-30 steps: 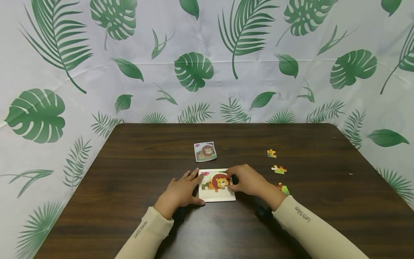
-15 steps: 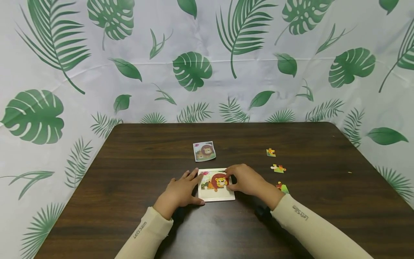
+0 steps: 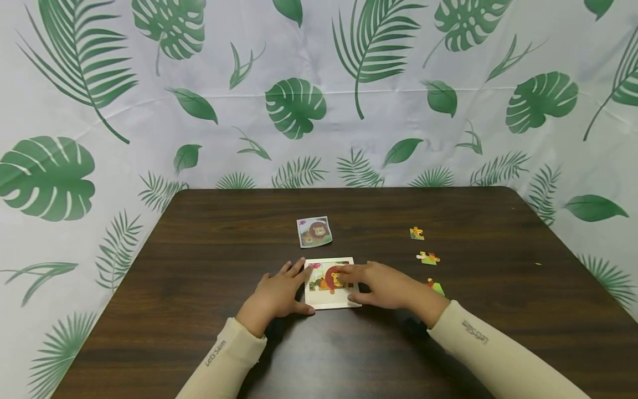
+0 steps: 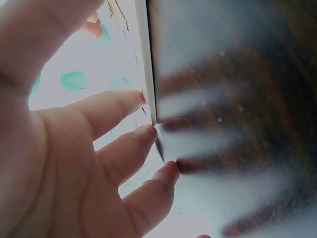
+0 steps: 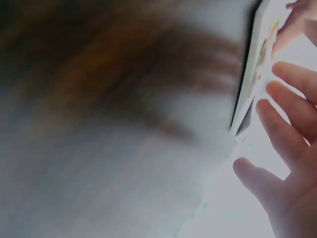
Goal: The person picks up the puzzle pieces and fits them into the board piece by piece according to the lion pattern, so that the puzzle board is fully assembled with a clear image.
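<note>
A jigsaw puzzle tray (image 3: 333, 302) with a pale frame lies on the table, its upper part filled with pieces that show a lion (image 3: 333, 277). The tray's lower part is bare. My left hand (image 3: 278, 295) rests spread at the tray's left side, fingertips and thumb along its edge. Over the tray's right side hovers my right hand (image 3: 387, 285), fingers extended above the lion and thumb near the right edge. In the right wrist view those fingers (image 5: 292, 106) look apart and hold nothing. They hide part of the picture's right side.
Behind the tray lies a picture card (image 3: 314, 231) of the lion. To the right are three loose puzzle pieces: one at the back (image 3: 417, 233), a middle piece (image 3: 428, 257), and a green one (image 3: 437, 287) partly behind my right forearm. The brown table (image 3: 239, 238) meets a leaf-print cloth.
My right hand has loosened from its pinch at the tray's right edge. Its fingers have straightened and reach further left over the lion. My left hand stays in place.
</note>
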`<state>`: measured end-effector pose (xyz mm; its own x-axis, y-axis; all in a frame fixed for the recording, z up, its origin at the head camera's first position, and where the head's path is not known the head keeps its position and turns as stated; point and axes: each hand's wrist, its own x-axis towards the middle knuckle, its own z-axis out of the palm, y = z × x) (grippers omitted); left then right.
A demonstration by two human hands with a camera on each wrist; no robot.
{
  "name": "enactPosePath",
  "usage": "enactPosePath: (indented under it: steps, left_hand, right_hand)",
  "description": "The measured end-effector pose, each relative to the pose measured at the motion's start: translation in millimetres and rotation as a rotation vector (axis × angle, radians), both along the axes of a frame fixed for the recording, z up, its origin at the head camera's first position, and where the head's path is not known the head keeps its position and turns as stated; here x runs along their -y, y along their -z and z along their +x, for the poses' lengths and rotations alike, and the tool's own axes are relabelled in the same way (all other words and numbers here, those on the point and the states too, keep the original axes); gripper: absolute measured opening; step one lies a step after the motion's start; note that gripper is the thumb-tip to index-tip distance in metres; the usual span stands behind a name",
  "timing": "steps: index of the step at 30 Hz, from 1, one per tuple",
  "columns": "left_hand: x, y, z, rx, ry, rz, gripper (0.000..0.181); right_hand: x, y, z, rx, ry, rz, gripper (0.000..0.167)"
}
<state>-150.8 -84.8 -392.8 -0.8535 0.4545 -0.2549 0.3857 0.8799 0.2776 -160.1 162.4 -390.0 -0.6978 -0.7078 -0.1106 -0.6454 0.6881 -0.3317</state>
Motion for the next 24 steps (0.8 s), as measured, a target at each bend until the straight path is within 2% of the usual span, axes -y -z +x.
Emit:
enactPosePath:
  steps: [5,11,19,24]
  left_hand:
    - [0.7,1.5,-1.6,-0.008,0.005,0.000,0.089]
    - [0.4,1.4,-1.4,-0.009,0.008,0.001,0.088]
    - [0.5,0.4,0.4,-0.013,0.011,-0.001,0.088]
    - [1.5,0.2,0.3,-0.010,0.015,0.003,0.087]
  right_hand:
    - [-1.3,0.3,5.4,0.040,-0.027,0.074,0.054]
    - [-2.4,1.0,6.8,0.061,-0.026,0.101,0.057]
    - [-4.6,1.9,5.2,0.017,-0.090,0.098,0.053]
    - [-0.7,-3.5,4.0,-0.023,-0.107,0.142,0.051]
